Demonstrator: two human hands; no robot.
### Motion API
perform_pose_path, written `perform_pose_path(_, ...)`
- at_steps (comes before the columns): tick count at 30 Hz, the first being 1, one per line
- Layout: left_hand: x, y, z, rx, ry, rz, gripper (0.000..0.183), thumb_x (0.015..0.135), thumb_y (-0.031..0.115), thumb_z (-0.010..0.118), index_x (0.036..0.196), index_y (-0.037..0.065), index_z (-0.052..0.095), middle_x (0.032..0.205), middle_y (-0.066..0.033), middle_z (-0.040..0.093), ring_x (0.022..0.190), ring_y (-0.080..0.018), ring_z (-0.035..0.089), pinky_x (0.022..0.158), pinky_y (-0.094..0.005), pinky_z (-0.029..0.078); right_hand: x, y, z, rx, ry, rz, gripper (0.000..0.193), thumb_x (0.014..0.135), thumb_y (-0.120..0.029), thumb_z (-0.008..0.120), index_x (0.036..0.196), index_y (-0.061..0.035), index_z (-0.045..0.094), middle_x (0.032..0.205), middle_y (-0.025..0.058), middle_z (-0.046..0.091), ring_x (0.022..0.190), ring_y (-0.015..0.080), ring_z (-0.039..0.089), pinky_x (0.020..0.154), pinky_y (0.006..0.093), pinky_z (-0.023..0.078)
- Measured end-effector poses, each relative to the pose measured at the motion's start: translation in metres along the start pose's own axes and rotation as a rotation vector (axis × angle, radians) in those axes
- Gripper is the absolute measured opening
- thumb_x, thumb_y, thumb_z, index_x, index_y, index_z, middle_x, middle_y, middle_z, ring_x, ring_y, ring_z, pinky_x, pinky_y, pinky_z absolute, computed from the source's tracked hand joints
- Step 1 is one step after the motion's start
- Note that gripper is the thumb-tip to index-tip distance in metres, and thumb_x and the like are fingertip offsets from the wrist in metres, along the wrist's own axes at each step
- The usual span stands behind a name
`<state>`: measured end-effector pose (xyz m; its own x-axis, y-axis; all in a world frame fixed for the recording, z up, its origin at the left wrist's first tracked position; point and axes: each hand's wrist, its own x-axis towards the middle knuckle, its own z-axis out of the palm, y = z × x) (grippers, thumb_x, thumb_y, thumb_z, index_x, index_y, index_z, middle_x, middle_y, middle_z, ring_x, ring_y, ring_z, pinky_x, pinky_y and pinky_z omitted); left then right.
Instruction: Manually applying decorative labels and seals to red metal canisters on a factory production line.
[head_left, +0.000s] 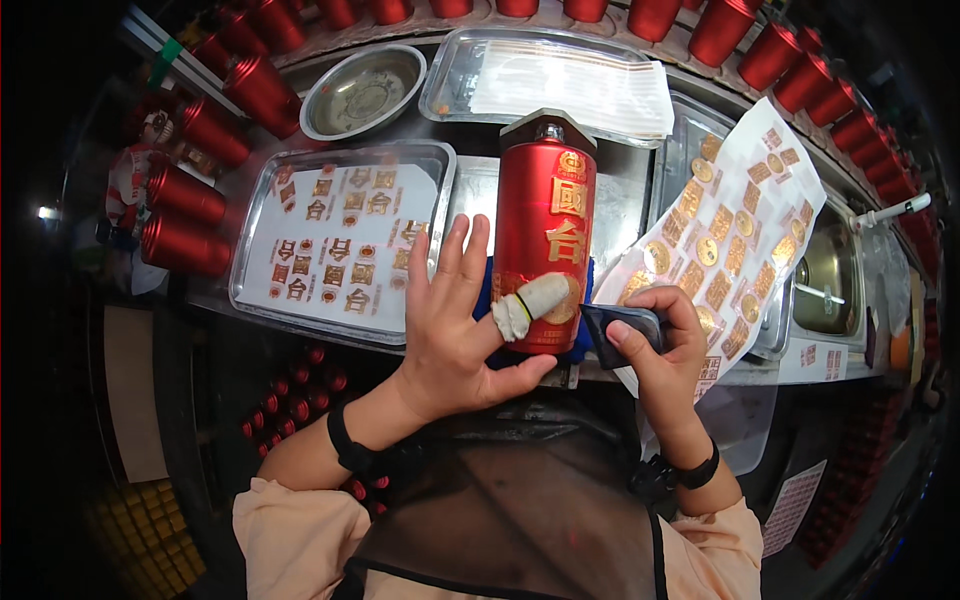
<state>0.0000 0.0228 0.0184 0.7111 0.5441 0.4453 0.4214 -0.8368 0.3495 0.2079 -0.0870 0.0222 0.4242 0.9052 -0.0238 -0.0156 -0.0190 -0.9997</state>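
Note:
A red bottle (528, 215) with gold raised characters and emblems lies on its back, its neck pointing away from me. Its neck end meets a grey angular support (585, 137), and blue cloth (483, 290) shows under its near part. My left hand (445, 335) has its fingers spread at the bottle's left side. A whitish finger cover (543, 297) wraps its index finger, which lies across the lower bottle by a round gold emblem. Between my right thumb and fingers is a dark flat scraper (604, 345), its edge at the bottle's lower right. That right hand (672, 350) is closed around it.
To the left, a metal tray (240, 270) holds a sheet of gold and red stickers. A sticker sheet (790, 185) spreads at right, beside a sink (830, 260). Behind are a metal bowl (318, 125) and a tray of white strips (570, 85). Red bottles (262, 95) line the far edge.

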Motion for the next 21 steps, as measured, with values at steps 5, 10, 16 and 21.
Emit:
perform_pose_path(5, 0.011, 0.0, -0.001, 0.017, -0.012, -0.008, 0.058, 0.081, 0.054, 0.069, 0.126, 0.017, 0.069, 0.154, -0.0334, 0.031, 0.143, -0.0503, 0.03, 0.113, -0.0654, 0.013, 0.004, 0.005, -0.004, 0.149, 0.006, 0.144, 0.015, 0.091, -0.008, 0.067, 0.102, -0.0028, 0.059, 0.096, 0.0001, 0.06, 0.082, 0.0059, 0.056, 0.078, 0.0201, 0.046)
perform_pose_path(10, 0.027, 0.012, -0.005, 0.07, -0.031, 0.069, 0.044, 0.076, 0.051, 0.073, 0.1, 0.015, 0.075, 0.153, -0.0295, 0.036, 0.144, -0.0504, 0.028, 0.113, -0.0669, 0.013, 0.003, 0.016, -0.017, 0.132, -0.059, 0.197, 0.011, 0.092, -0.013, 0.063, 0.09, -0.0023, 0.061, 0.085, -0.0007, 0.06, 0.077, 0.0048, 0.054, 0.071, 0.0188, 0.041)
perform_pose_path(16, -0.001, 0.012, -0.005, 0.102, -0.174, 0.133, 0.045, 0.08, 0.056, 0.069, 0.113, 0.025, 0.076, 0.157, -0.0267, 0.032, 0.145, -0.0535, 0.022, 0.113, -0.0684, 0.007, -0.011, 0.011, -0.018, -0.092, -0.058, 0.153, 0.014, 0.091, -0.011, 0.064, 0.081, -0.0013, 0.064, 0.074, -0.0013, 0.061, 0.061, 0.0035, 0.048, 0.056, 0.022, 0.037)
perform_pose_path(21, -0.02, 0.008, -0.003, 0.102, -0.011, 0.027, 0.041, 0.082, 0.054, 0.068, 0.109, 0.025, 0.076, 0.156, -0.0281, 0.033, 0.142, -0.0528, 0.028, 0.108, -0.0717, 0.015, -0.019, 0.001, -0.005, -0.367, -0.153, -0.307, 0.016, 0.086, -0.01, 0.068, 0.1, -0.0017, 0.067, 0.077, 0.0061, 0.065, 0.057, 0.0117, 0.055, 0.054, 0.0262, 0.042)
